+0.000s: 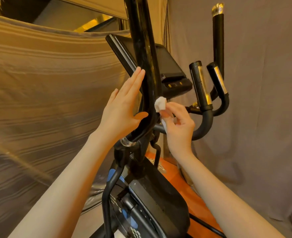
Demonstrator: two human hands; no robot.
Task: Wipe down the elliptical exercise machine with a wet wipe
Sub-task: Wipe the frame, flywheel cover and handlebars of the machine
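A person's right hand (178,124) pinches a bunched wet wipe (160,103) against the curved black handlebar (147,69) of an elliptical machine (150,191), while the left hand (124,107), fingers straight, steadies the bar. Wiping appears under way; next, the wipe likely needs drawing along the tube.

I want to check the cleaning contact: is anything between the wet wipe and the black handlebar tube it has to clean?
Nothing visible. The right hand pinches the wet wipe, whose bunched end sits right against the black handlebar tube. The left hand rests flat on the tube's other side.
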